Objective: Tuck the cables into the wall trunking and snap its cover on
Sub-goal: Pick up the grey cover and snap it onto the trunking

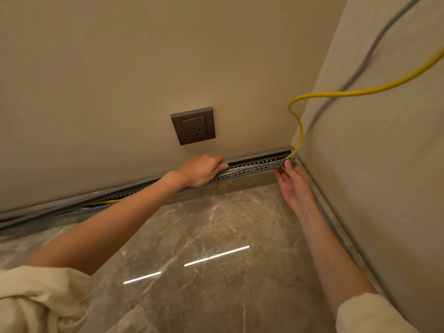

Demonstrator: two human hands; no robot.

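Along the wall's foot the grey slotted plastic trunking lies uncovered, the yellow cable dropping in at three o'clock, the left hand curled on its rim, the right hand open-fingered at its end; cover unseen, unfitted.

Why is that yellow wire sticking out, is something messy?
Yes. The yellow cable loops loose up the corner instead of lying flat, dropping into the trunking only at its right end. A grey cable also hangs along the side wall. The trunking is still open, with no cover visible on this stretch.
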